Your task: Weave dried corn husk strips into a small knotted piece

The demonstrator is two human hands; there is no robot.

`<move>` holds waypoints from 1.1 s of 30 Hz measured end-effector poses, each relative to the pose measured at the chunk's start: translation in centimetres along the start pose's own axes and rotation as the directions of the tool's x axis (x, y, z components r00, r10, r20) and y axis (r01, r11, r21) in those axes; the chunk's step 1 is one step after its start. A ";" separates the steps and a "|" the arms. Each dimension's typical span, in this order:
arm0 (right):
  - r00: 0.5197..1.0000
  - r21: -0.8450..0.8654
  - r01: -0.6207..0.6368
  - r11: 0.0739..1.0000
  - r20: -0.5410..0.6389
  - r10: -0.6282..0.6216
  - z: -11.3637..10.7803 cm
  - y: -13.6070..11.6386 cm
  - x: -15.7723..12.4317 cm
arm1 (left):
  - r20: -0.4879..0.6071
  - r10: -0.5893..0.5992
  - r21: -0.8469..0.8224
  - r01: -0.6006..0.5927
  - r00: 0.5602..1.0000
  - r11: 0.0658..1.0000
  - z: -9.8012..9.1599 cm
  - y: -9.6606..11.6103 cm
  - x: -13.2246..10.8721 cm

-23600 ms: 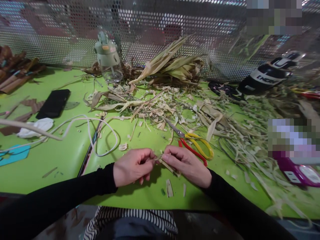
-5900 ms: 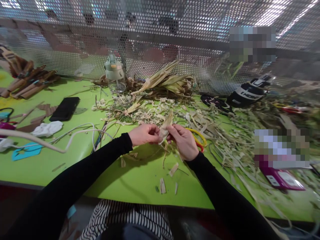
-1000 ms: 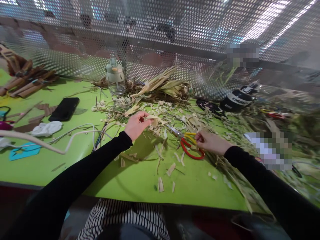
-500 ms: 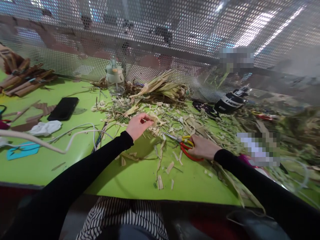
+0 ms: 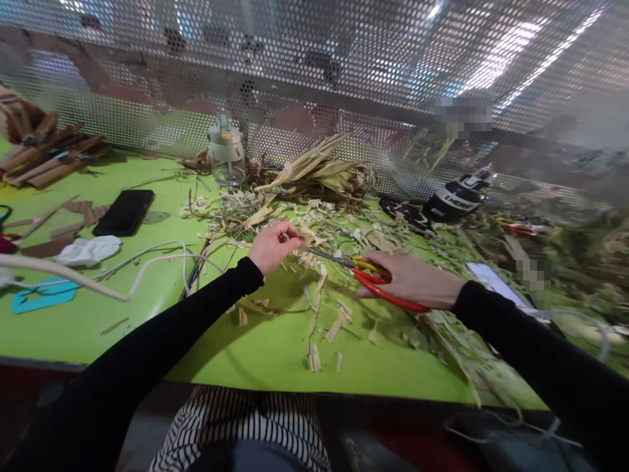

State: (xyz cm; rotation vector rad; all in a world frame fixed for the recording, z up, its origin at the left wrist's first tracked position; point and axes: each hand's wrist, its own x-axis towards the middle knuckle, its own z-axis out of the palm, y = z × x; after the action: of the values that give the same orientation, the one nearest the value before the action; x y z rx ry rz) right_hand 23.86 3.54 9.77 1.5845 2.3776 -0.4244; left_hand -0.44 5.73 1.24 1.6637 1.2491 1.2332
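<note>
Between the thumb and fingers of my left hand (image 5: 273, 246) is a small pale piece of dried husk (image 5: 307, 235). My right hand (image 5: 410, 280) grips a pair of scissors (image 5: 383, 295) with red and yellow handles. Their metal blades point left, with the tips close to the husk piece and just beside my left fingertips; whether they touch it I cannot tell. Cut husk scraps (image 5: 315, 358) lie on the green table (image 5: 275, 367) below both hands. Behind them a bundle of dried corn husks (image 5: 314, 164) rests on more scraps.
A clear bottle with a pale lid (image 5: 227, 152) stands at the back, and a black bottle (image 5: 455, 196) leans at the right. To the left are a black phone (image 5: 124, 212), a crumpled tissue (image 5: 89, 250), a white cable (image 5: 162, 261) and brown stick bundles (image 5: 54, 154). A perforated metal panel (image 5: 285, 85) rises behind.
The scissors have turned, their blades now closer together and nearer the husk piece. My right hand has shifted slightly right and up. A small scrap has appeared below the scissors. My left hand stays put.
</note>
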 end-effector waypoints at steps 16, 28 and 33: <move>0.997 0.014 0.073 0.997 0.023 -0.073 -0.3 -1.5 0.9 | -0.015 0.034 0.010 -0.034 0.999 0.999 0.2 0.5 -0.3; 1.000 0.051 0.030 0.998 0.003 -0.030 0.2 -0.8 0.9 | -0.042 -0.001 0.015 0.002 0.999 1.000 0.1 0.4 -0.2; 0.992 -0.074 -0.001 0.997 -0.126 -0.008 1.6 3.0 2.0 | 0.002 -0.165 -0.202 0.162 0.986 0.966 0.0 0.3 -0.1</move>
State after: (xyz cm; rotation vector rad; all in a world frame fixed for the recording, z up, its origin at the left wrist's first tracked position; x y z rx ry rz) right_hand 26.02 5.71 7.24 1.6190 2.4584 -0.2398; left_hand -0.31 5.52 1.47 1.3806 1.2011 1.2293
